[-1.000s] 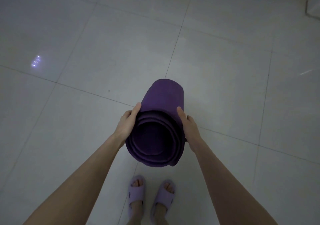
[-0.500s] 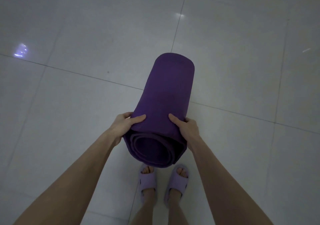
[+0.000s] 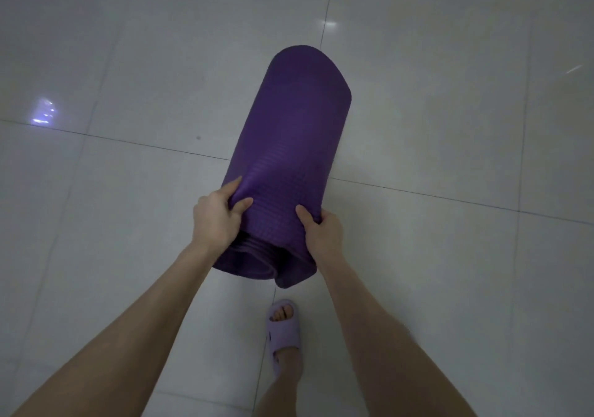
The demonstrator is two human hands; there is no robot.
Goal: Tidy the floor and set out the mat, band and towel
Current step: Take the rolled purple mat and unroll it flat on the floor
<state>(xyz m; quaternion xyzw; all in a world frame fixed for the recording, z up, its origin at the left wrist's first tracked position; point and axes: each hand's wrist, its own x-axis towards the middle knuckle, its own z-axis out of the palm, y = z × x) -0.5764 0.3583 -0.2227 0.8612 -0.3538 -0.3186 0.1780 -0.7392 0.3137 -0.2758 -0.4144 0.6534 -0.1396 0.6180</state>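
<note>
Rolled purple mat [image 3: 289,134] points away; left grip [image 3: 217,220] and right grip [image 3: 323,233] clasp its near end, one on either side.

Dim, bluish light; glare spots on the glossy floor [image 3: 128,256]; slight wide-angle bending.

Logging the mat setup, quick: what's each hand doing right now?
Left hand: closed on the rolled mat, thumb on top near its close end.
Right hand: closed on the same mat, on the opposite side.
</note>
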